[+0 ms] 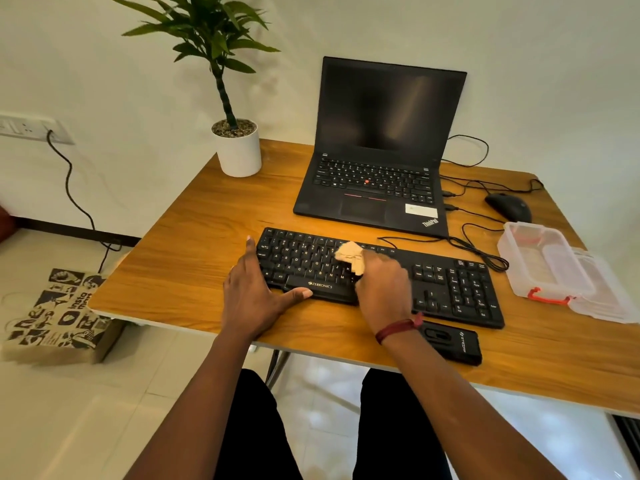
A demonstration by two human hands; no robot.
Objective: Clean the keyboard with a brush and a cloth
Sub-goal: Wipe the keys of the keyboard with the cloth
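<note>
A black keyboard [450, 282] lies across the wooden desk [194, 244] in front of me. My right hand [382, 289] grips a crumpled beige cloth [351, 256] and holds it against the middle keys. My left hand [256, 292] rests at the keyboard's left end, fingers straight along the edge and thumb on the front rim below the space bar. No brush is visible.
An open black laptop [377, 150] stands behind the keyboard. A black mouse [508, 206] and cables lie at right, beside a clear plastic box [543, 261] and its lid. A black case [452, 342] lies by my right wrist. A potted plant [237, 147] sits at back left.
</note>
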